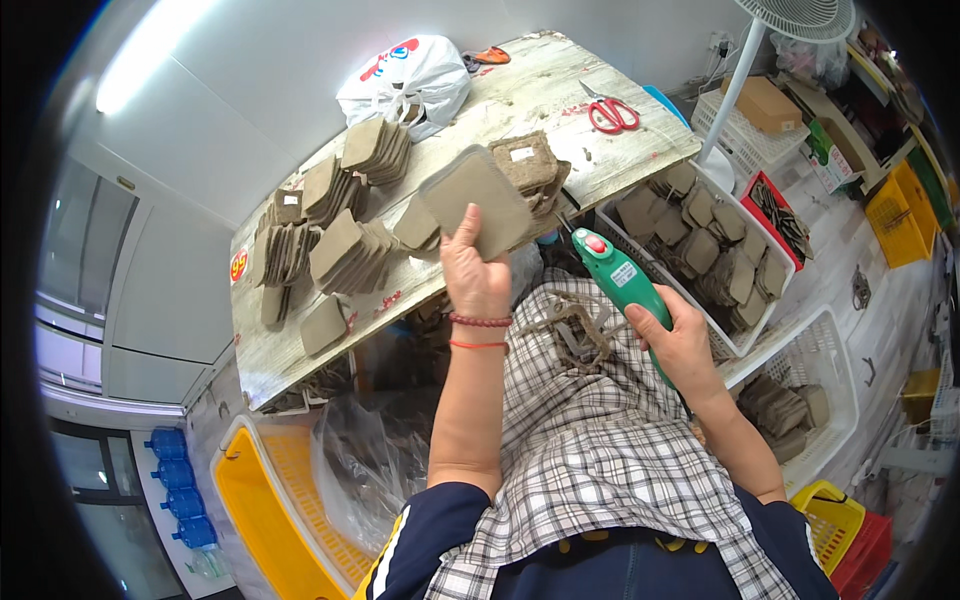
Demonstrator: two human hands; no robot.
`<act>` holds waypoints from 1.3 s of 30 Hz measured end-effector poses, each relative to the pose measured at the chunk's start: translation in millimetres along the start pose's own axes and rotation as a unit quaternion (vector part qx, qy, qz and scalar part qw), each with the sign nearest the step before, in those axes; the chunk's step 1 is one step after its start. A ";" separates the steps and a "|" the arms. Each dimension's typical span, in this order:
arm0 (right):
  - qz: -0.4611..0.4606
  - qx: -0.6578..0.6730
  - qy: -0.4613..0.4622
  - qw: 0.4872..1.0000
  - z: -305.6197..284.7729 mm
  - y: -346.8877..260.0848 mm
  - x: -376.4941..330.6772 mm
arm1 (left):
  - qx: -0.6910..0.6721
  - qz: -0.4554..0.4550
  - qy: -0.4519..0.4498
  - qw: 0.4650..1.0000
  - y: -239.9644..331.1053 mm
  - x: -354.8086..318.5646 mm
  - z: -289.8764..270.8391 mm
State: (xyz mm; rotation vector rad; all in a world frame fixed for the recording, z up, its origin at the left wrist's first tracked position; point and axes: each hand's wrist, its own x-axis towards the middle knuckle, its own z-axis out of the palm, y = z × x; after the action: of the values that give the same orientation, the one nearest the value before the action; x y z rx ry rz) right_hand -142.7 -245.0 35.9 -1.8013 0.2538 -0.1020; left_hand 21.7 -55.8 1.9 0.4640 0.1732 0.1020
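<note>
In my left hand [474, 278] I hold a flat tan square pad [475, 190] with rounded corners, thumb on its face, over the table's front edge. My right hand [683, 338] is wrapped round a green handheld power tool [622, 278] with a red button. The tool's thin tip points up toward the table, to the right of the pad and apart from it. Curled brown trimmings [580, 335] lie on the checked apron [590, 440] over my lap. Behind the pad sits a stack of rough-edged brown pads [527, 165], the top one bearing a white label.
Several stacks of tan pads [350, 250] cover the left of the worn table [580, 170]. Red-handled scissors [612, 115] and a white plastic bag [405, 85] lie toward the back. Crates of pads [790, 265] stand at right, near a fan [745, 85]. A yellow crate [265, 510] stands lower left.
</note>
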 end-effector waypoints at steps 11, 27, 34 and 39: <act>-0.012 0.006 0.026 1.000 1.9 -7.7 -13.9 | -0.084 -0.089 -0.036 0.992 -33.9 -23.3 9.9; -0.011 0.009 0.049 0.999 -7.4 -19.2 -6.9 | -0.002 -0.170 -0.109 0.979 -38.5 -62.3 4.9; 0.005 0.038 0.020 0.999 -20.0 -27.0 -5.3 | 0.043 -0.219 -0.153 0.963 -32.2 -68.5 -9.4; 0.029 0.030 -0.033 0.999 -44.3 -25.5 -9.0 | 0.097 -0.254 -0.229 0.935 -8.8 -52.7 -19.0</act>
State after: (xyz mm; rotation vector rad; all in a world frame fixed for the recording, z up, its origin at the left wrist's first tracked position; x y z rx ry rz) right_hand -157.5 -279.3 71.9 -1.7323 0.2533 -0.0081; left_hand -33.0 -62.6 -11.3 0.6130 -0.1608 -0.5348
